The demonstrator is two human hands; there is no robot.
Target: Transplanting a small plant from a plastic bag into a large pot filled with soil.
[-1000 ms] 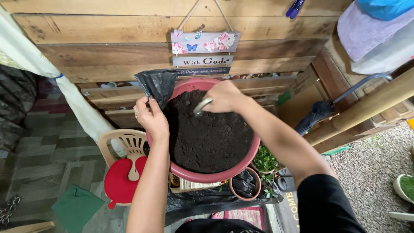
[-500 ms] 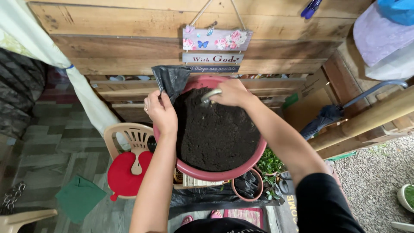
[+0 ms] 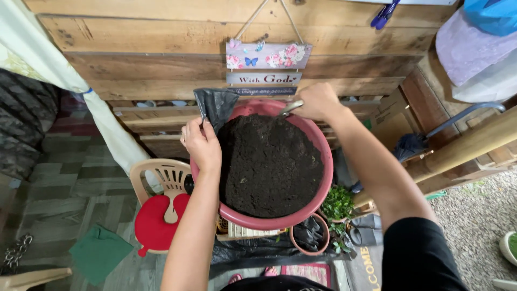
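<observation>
A large pink basin full of dark soil sits below me. My left hand grips a small black plastic bag at the basin's left rim, holding its mouth up. My right hand is at the basin's far rim, closed around the handle of a small metal trowel whose blade points toward the bag.
A wooden pallet wall with a hanging floral sign stands behind the basin. A beige plastic chair with a red cushion is at left. A small pot and green plants sit below the basin. A bamboo pole leans at right.
My right hand has lifted the trowel from the soil to the basin's far rim, beside the bag. My left hand stays on the bag.
</observation>
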